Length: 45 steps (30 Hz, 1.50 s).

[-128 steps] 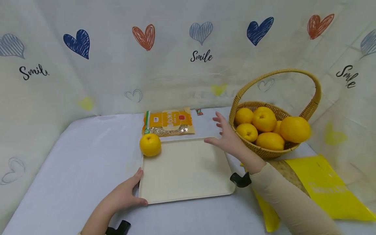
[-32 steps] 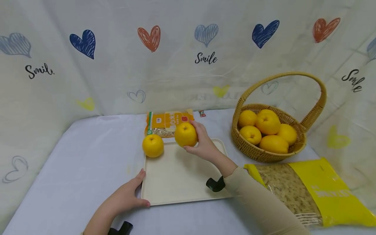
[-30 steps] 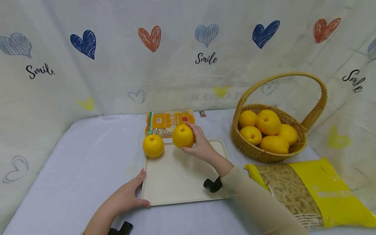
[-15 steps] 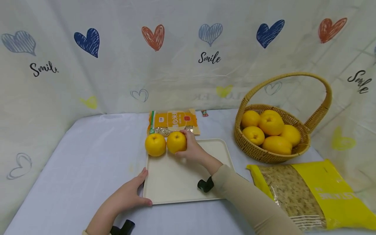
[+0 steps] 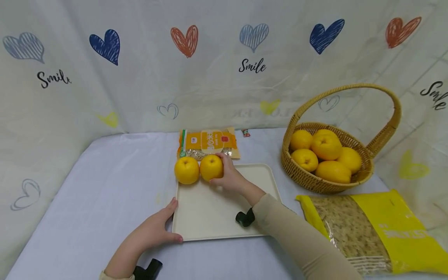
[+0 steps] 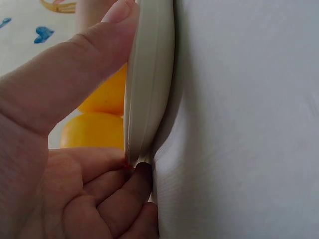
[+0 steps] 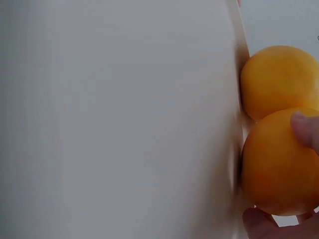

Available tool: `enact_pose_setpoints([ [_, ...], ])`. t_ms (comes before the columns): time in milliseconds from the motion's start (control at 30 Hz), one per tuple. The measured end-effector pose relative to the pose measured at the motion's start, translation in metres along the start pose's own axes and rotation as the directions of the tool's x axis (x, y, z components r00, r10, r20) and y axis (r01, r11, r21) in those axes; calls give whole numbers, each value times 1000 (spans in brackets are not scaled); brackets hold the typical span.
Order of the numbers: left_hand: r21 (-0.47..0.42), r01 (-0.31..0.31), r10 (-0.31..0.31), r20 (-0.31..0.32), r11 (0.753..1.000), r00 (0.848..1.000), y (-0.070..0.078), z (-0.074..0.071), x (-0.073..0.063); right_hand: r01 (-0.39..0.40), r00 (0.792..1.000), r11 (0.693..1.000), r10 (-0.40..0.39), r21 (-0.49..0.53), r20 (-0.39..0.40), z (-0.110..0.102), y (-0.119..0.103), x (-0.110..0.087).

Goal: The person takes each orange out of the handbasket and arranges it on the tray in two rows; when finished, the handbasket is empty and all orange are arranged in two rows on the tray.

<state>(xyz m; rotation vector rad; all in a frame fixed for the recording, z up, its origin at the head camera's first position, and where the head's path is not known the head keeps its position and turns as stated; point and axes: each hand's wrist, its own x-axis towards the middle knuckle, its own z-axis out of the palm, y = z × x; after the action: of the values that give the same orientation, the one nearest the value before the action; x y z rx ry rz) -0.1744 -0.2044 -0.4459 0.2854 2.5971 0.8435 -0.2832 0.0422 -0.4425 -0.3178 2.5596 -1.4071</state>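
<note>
A cream rectangular tray (image 5: pixel 210 214) lies on the white cloth. My left hand (image 5: pixel 154 231) holds its near left corner, thumb at the front edge and fingers at the left side; in the left wrist view the fingertips meet the tray's rim (image 6: pixel 149 89). My right hand (image 5: pixel 229 175) grips a yellow-orange orange (image 5: pixel 211 167) at the tray's far left part. Right beside it, a second orange (image 5: pixel 187 170) sits in the far left corner. Thumb and fingertips show around the gripped orange (image 7: pixel 279 164) in the right wrist view; the palm is out of view.
A wicker basket (image 5: pixel 297 173) with a tall handle and several oranges stands at the back right. Before it lies a yellow bag of grain (image 5: pixel 353 229). An orange packet (image 5: pixel 210 142) lies behind the tray, with a small red wrapper (image 5: pixel 245 133) nearby.
From the basket side, the right hand has carried an orange leftward over the tray and lowered it beside the other one. The left hand stays at the tray's corner.
</note>
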Motion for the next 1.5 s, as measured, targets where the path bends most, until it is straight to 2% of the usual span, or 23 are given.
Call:
enact_pose_setpoints([
  [133,-2,2,-2,2,1000,1000,0,0,1,-12,1000,1000,12,-8,18,-3,1,3],
  [433,-2,10,-10,12,1000,1000,-1,1,1,13,998,999,-11,-36,56,-4,2,-1],
  [800,6,11,-11,-6,1000,1000,1,0,1,10,999,999,-8,-33,46,-5,2,1],
  [1333,12,14,-14,6,1000,1000,3,1,0,47,998,996,-44,-79,39,-8,6,1],
  [1500,12,19,-19,-5,1000,1000,1,1,1,52,998,994,-49,-96,38,-12,1,-1],
])
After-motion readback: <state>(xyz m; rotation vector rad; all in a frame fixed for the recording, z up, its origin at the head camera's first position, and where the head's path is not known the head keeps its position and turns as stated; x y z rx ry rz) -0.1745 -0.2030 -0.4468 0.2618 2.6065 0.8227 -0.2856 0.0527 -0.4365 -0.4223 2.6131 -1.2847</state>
